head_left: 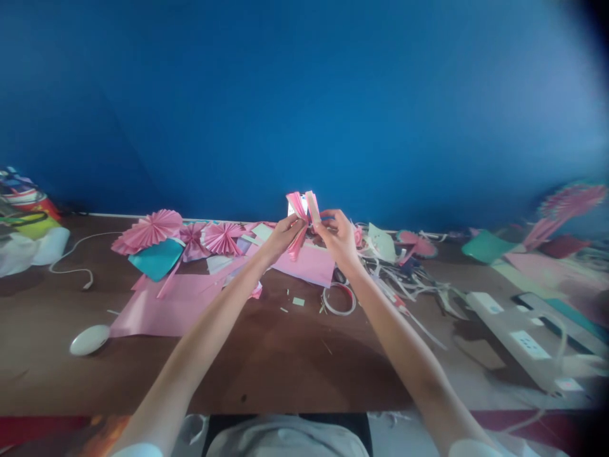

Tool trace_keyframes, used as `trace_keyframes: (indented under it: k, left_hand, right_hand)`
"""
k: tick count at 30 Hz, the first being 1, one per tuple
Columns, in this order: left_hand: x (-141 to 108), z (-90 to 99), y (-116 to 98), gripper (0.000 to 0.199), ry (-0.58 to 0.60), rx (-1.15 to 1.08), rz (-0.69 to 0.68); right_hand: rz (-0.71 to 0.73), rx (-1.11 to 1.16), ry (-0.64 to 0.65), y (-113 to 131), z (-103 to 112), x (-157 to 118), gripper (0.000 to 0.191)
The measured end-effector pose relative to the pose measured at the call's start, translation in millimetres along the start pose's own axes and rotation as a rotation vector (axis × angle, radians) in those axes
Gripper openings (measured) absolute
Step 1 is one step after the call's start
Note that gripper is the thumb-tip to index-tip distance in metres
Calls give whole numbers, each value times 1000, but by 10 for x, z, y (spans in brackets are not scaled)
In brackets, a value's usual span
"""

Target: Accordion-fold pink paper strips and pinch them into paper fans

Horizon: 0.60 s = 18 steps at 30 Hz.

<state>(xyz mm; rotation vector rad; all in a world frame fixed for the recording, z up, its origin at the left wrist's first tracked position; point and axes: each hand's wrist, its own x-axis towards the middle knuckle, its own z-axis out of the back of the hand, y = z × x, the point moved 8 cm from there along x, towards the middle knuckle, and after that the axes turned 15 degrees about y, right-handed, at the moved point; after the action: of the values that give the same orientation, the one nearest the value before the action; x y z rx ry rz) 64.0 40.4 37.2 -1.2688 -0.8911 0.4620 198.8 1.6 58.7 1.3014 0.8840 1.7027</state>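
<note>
Above the back of the table, my left hand (281, 237) is closed around a narrow pleated pink paper (297, 203), whose folds stick out above and below the fingers. Close beside it, my right hand (339, 236) pinches a folded pink paper end with a pale face (312, 206) between thumb and fingers. The two upper ends stand apart in a V. I cannot tell whether they are one piece. Behind them is a small bright white patch (295, 206). Below lies a flat pink sheet (309, 266).
Pink paper fans (157, 228) and a teal piece (157, 259) lie left, near a pink sheet (166, 304) and a white mouse (89, 340). A tape roll (339, 299), tangled strips (404, 279) and a power strip (516, 336) are right. A blue wall (304, 95) stands behind.
</note>
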Motion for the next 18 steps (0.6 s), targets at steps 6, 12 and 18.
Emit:
trace_keyframes:
  k: [6, 12, 18]
  left_hand:
    - [-9, -45, -44, 34, -9, -165, -40]
    - [-10, 128, 73, 29, -106, -357, -43]
    - [39, 184, 182, 27, -122, -539, -59]
  right_hand:
    - [7, -22, -13, 45, 10, 0, 34]
    - [18, -51, -2, 48, -64, -25, 35]
    - [34, -17, 12, 43, -121, -34, 29]
